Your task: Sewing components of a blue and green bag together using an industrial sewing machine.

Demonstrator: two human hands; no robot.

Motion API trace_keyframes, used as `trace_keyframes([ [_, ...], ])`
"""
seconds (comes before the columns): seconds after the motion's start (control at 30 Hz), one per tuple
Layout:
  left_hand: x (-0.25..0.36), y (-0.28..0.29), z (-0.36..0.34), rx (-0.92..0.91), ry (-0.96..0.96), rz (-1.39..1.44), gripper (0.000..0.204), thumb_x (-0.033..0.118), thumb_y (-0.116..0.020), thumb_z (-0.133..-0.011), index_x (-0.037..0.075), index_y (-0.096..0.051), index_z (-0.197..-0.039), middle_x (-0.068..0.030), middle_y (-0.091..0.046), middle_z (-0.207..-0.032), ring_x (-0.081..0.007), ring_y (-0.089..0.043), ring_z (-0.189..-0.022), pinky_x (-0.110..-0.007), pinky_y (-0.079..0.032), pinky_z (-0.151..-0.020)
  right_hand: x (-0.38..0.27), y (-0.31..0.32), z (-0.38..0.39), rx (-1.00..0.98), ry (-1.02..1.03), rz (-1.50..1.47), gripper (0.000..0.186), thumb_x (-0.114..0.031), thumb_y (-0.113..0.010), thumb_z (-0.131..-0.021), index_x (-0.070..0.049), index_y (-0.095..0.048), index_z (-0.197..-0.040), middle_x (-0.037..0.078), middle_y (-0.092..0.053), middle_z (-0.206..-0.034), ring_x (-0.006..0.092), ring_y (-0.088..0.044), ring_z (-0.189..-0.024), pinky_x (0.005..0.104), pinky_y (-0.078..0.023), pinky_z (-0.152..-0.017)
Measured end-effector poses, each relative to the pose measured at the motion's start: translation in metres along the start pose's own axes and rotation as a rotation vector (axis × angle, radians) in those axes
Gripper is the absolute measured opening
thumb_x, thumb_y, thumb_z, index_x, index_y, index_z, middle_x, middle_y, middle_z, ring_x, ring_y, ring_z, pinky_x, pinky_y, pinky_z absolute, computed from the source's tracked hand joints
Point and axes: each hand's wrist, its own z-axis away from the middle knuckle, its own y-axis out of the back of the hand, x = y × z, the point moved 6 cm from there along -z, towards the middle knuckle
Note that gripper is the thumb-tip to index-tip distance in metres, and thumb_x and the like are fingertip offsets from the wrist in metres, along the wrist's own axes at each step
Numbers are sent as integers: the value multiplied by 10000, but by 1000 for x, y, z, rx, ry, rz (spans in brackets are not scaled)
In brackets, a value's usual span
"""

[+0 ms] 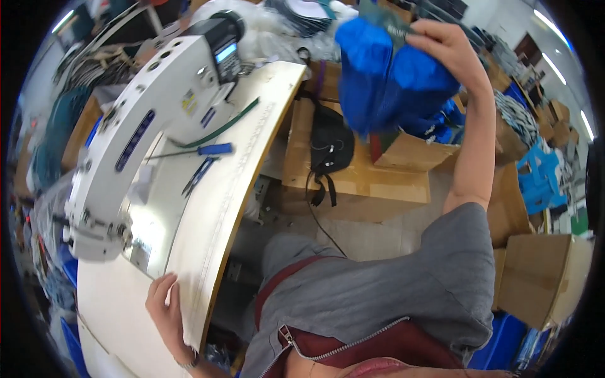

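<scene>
My right hand (444, 47) is raised at the upper right, fingers closed on the dark green edge (383, 20) of a blue fabric bag (384, 75). The blue part hangs below the hand, blurred by motion, over an open carton. My left hand (165, 309) rests on the white sewing table (208, 252) near its front edge, fingers loosely bent and apart, with nothing in them. Beyond it stands a white industrial sewing machine (135, 135). Thread snips (200, 175), a blue-handled tool (214, 149) and a green strip (220, 126) lie on the table.
A black bag (331, 142) with straps lies on a cardboard box (359, 186) right of the table. An open carton (413, 151) holds blue fabric. More cartons (535, 277) and a blue plastic stool (541, 179) are at the right. Plastic-wrapped bundles (271, 38) fill the back.
</scene>
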Motion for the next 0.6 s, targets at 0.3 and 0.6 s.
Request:
trace_keyframes([
  [0.3,41,-64,-19,-358,-203,864,805,525,-590,-890,-15,-377,-1447,-158,-466,-1436,-274,-414,-1344,-373,-292,-1118,-205,-160,-33,-742,541,-932,161,-38,-733,-793,42,-694,-926,108,-680,-787,173,-643,-693,295,-468,-610],
  [0.6,-8,-14,31,139,156,1430,734,172,-757,-798,9,-416,-1427,-111,-576,-1253,-186,-573,-1101,-274,-448,-954,-297,-255,-36,-813,588,-910,206,-97,-725,-818,-30,-715,-1012,97,-716,-843,167,-648,-733,276,-490,-690],
])
